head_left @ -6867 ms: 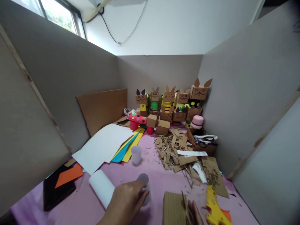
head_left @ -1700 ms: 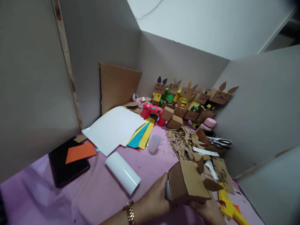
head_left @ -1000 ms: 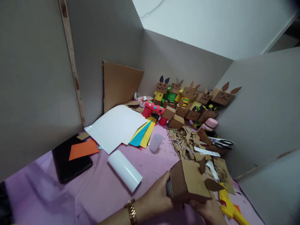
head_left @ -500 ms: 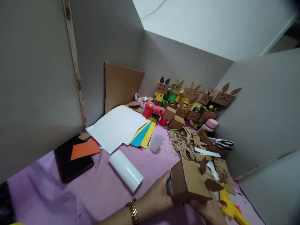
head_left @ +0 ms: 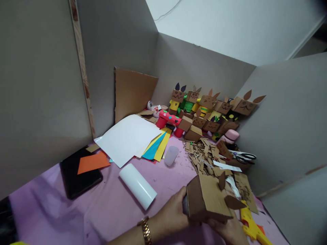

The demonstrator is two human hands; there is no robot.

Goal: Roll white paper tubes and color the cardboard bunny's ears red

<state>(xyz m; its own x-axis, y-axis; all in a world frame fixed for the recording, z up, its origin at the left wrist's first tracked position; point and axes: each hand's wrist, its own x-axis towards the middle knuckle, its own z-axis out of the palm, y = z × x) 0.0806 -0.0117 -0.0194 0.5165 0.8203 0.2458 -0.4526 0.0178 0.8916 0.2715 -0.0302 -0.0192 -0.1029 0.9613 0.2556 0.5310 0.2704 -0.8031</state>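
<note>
The brown cardboard box with pointed ears [head_left: 211,199] hides parts of the left hand [head_left: 176,209] and right hand [head_left: 227,228], and most of a pale grey rounded piece [head_left: 185,205] — its full shape unclear. The lower edge cuts off the yellow plastic glue gun [head_left: 251,228]; markings on the flat brown cardboard sheet [head_left: 245,192] are too small to read.

Enclosed by grey panels: by the left panel [head_left: 38,85] toward nine o'clock, the back panel [head_left: 204,68] toward one, the right panel [head_left: 286,115] at three. Edged with a bare wooden strip [head_left: 83,68] at ten. Overlooked by a white wall [head_left: 217,30] beyond one o'clock. Spread at seven with the desk [head_left: 107,211], purple and cloth-covered. Lit softly, brightest upon the wall.
</note>
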